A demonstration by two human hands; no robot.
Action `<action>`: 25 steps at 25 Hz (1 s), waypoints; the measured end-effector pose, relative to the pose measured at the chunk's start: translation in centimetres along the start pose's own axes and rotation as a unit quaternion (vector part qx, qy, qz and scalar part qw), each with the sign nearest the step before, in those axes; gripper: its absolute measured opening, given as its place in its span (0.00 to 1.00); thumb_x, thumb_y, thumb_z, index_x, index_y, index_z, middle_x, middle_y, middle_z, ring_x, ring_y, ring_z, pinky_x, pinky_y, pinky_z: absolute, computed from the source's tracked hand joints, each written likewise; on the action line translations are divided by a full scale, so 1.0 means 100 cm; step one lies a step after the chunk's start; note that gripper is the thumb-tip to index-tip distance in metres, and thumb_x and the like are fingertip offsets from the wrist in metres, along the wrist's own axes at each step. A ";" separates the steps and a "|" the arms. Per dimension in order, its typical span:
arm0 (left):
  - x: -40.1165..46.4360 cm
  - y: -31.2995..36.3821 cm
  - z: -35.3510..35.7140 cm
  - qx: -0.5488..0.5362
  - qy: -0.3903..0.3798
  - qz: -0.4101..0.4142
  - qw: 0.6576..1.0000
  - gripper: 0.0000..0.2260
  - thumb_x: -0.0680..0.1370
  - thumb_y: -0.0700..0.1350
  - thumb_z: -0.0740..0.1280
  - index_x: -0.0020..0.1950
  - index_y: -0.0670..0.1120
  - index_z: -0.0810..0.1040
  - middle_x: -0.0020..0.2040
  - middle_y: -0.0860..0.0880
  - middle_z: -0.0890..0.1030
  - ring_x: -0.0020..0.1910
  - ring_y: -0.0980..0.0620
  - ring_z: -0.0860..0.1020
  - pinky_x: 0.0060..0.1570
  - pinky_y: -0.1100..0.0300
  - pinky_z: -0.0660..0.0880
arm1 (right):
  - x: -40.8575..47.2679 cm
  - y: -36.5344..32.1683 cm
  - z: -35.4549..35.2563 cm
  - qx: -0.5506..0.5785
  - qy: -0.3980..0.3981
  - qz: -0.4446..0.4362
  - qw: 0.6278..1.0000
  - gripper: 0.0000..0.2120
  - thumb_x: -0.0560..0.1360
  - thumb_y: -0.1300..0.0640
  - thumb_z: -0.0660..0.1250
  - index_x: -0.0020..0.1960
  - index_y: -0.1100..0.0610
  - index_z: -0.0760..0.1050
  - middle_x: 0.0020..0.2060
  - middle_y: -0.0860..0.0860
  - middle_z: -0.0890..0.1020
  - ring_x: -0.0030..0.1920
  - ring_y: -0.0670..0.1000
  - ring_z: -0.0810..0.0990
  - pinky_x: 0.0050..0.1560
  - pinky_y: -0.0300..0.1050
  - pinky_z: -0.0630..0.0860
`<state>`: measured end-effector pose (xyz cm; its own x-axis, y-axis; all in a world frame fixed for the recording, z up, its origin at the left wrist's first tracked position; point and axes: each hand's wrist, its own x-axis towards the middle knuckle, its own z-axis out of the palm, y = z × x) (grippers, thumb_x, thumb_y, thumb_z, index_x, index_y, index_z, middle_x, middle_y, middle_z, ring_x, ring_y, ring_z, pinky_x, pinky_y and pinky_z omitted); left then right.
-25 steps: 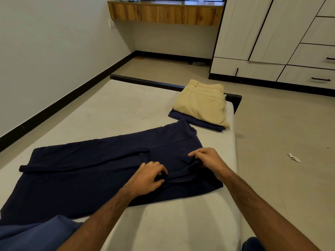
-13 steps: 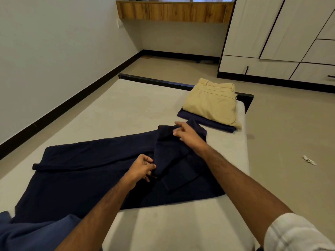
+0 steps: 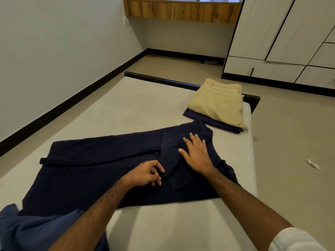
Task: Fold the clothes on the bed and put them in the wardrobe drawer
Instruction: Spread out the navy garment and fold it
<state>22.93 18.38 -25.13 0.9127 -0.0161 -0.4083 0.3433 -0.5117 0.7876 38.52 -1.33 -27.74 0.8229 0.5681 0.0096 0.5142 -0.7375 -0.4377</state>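
Right hand [image 3: 196,156] presses flat on the folded flap, left hand [image 3: 145,173] pinches the navy garment [image 3: 94,163], whose length runs toward frame left.

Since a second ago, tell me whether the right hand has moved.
Yes. The right hand has gone up the navy garment, away from the bed's near edge toward the folded beige trousers, and now lies flat.

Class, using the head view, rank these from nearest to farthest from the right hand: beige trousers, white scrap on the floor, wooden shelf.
From the right hand:
1. Beige trousers, folded on the bed's far corner.
2. White scrap, on the floor to the right.
3. Wooden shelf, on the far wall.
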 end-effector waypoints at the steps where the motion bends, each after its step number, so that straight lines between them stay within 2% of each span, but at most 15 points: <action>1: -0.003 -0.002 -0.003 0.006 0.004 0.005 1.000 0.07 0.80 0.39 0.67 0.56 0.47 0.77 0.43 0.47 0.86 0.35 0.55 0.81 0.26 0.65 0.70 | 0.005 0.004 -0.001 -0.009 0.004 0.029 1.000 0.31 0.83 0.39 0.54 0.81 0.53 0.56 0.82 0.55 0.51 0.82 0.56 0.45 0.80 0.58 0.41; 2: -0.006 -0.007 -0.008 0.012 0.025 0.011 1.000 0.06 0.80 0.39 0.66 0.55 0.47 0.77 0.43 0.47 0.86 0.35 0.55 0.81 0.29 0.64 0.74 | 0.010 0.008 0.000 -0.022 -0.020 0.048 0.998 0.33 0.83 0.38 0.53 0.82 0.54 0.55 0.82 0.56 0.51 0.82 0.56 0.46 0.80 0.58 0.41; 4: -0.016 -0.028 -0.030 0.052 0.116 0.018 0.992 0.06 0.81 0.41 0.66 0.51 0.52 0.78 0.43 0.50 0.84 0.38 0.56 0.81 0.41 0.55 0.80 | 0.014 0.004 0.005 -0.072 -0.066 0.034 0.995 0.34 0.83 0.37 0.51 0.82 0.55 0.53 0.82 0.56 0.51 0.82 0.56 0.46 0.80 0.59 0.41; 7: -0.036 -0.072 -0.073 0.165 0.272 -0.004 0.948 0.05 0.79 0.44 0.68 0.52 0.55 0.77 0.52 0.53 0.77 0.52 0.54 0.78 0.55 0.49 0.77 | 0.019 -0.031 0.020 -0.068 -0.043 -0.061 0.995 0.32 0.84 0.39 0.50 0.83 0.53 0.52 0.82 0.53 0.51 0.82 0.54 0.47 0.81 0.56 0.43; 10: -0.073 -0.117 -0.110 0.259 0.365 -0.150 0.882 0.12 0.79 0.51 0.67 0.62 0.54 0.74 0.64 0.51 0.69 0.65 0.46 0.69 0.64 0.42 0.67 | 0.026 -0.095 0.046 -0.059 -0.083 -0.134 0.986 0.32 0.84 0.38 0.48 0.83 0.51 0.51 0.82 0.51 0.50 0.82 0.52 0.45 0.81 0.56 0.40; 13: -0.111 -0.151 -0.136 0.188 0.450 -0.285 0.825 0.23 0.80 0.57 0.65 0.71 0.48 0.67 0.73 0.45 0.64 0.71 0.40 0.65 0.66 0.35 0.62 | 0.025 -0.150 0.080 -0.097 -0.121 -0.190 0.969 0.37 0.80 0.32 0.43 0.83 0.51 0.47 0.83 0.50 0.48 0.82 0.51 0.43 0.80 0.58 0.37; 16: -0.136 -0.178 -0.151 0.102 0.489 -0.366 0.785 0.30 0.81 0.61 0.59 0.73 0.40 0.65 0.72 0.38 0.68 0.69 0.36 0.67 0.66 0.38 0.65 | 0.021 -0.194 0.109 -0.088 -0.138 -0.230 0.959 0.46 0.71 0.28 0.31 0.83 0.49 0.47 0.83 0.51 0.47 0.82 0.52 0.42 0.80 0.57 0.37; 18: -0.151 -0.191 -0.161 0.082 0.493 -0.373 0.782 0.29 0.82 0.62 0.55 0.71 0.39 0.68 0.68 0.37 0.72 0.65 0.36 0.71 0.64 0.41 0.70 | 0.020 -0.229 0.127 -0.088 -0.144 -0.260 0.951 0.47 0.69 0.28 0.29 0.83 0.47 0.47 0.83 0.51 0.46 0.82 0.52 0.42 0.80 0.58 0.37; 20: -0.161 -0.200 -0.170 0.066 0.471 -0.359 0.803 0.31 0.83 0.63 0.49 0.69 0.39 0.71 0.66 0.37 0.75 0.62 0.37 0.75 0.62 0.45 0.72 | 0.023 -0.262 0.143 -0.091 -0.158 -0.283 0.941 0.47 0.69 0.28 0.29 0.83 0.47 0.47 0.83 0.50 0.46 0.82 0.52 0.41 0.80 0.59 0.37; 23: -0.171 -0.213 -0.176 0.033 0.434 -0.367 0.822 0.34 0.83 0.65 0.46 0.68 0.39 0.75 0.65 0.38 0.78 0.61 0.38 0.77 0.62 0.47 0.71 | 0.029 -0.311 0.170 -0.090 -0.173 -0.299 0.934 0.39 0.79 0.29 0.41 0.83 0.49 0.46 0.83 0.48 0.47 0.82 0.53 0.42 0.80 0.60 0.38; 25: -0.176 -0.225 -0.178 -0.013 0.422 -0.347 0.838 0.35 0.81 0.69 0.49 0.59 0.40 0.80 0.58 0.39 0.82 0.55 0.40 0.80 0.59 0.47 0.75 | 0.032 -0.342 0.187 -0.085 -0.175 -0.311 0.930 0.35 0.82 0.34 0.46 0.83 0.50 0.45 0.83 0.48 0.47 0.82 0.53 0.42 0.79 0.61 0.37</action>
<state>3.03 45.44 -27.47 0.3194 0.8959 -0.3087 0.8510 -0.1279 0.5094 19.09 32.52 -29.57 0.2392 0.9666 -0.0924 0.9200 -0.2560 -0.2967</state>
